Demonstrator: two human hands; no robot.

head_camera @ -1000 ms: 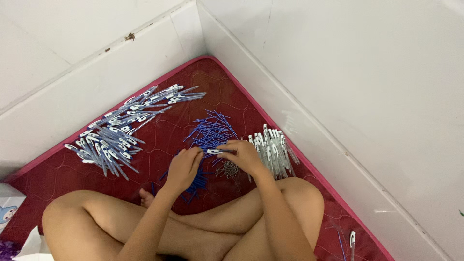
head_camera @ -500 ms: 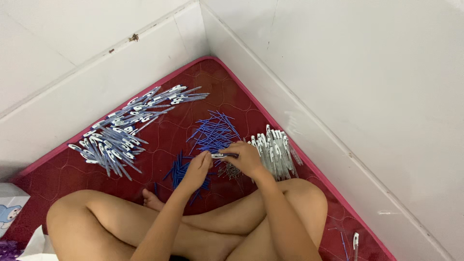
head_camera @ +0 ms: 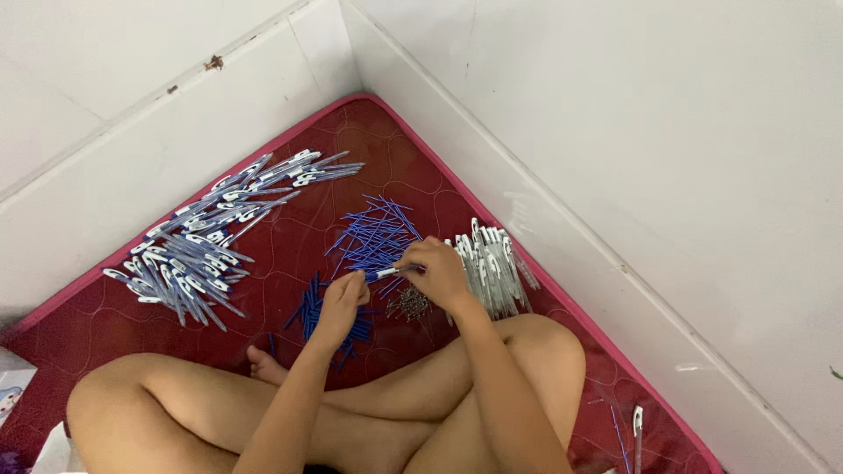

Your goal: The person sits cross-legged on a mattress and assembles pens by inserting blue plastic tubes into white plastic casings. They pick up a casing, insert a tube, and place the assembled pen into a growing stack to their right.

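A pen (head_camera: 386, 273), white-bodied w/ a blue part at its left end, is held level between both hands over the red quilted mat (head_camera: 290, 250), just above a small dark heap of what look like springs (head_camera: 408, 303). The right hand (head_camera: 442, 274) is closed around the white barrel end, fingers curled tight; the left hand (head_camera: 342, 298) is pinched narrow on the blue end, thumb and forefinger meeting at the tip. Judged from its look, the pen is light, stiff plastic, smooth and a bit slippery, thin enough to crack if bent; it is best gripped at the barrel w/ one hand and at the tip piece w/ fingertips only, pushed along the axis, not sideways. Loose blue refills (head_camera: 378, 233) lie fanned just beyond the hands, short blue caps or tips (head_camera: 329, 316) sit under the left wrist, a row of white pen bodies (head_camera: 492, 268) lies right of the right hand, and a big pile of finished pens (head_camera: 215, 233) is spread well apart to the left, near the wall. Vs. the frame approx 1 s ago: the hands were then further apart, the left one lower by the blue caps; now they are brought together on the pen. Piles look unchanged.
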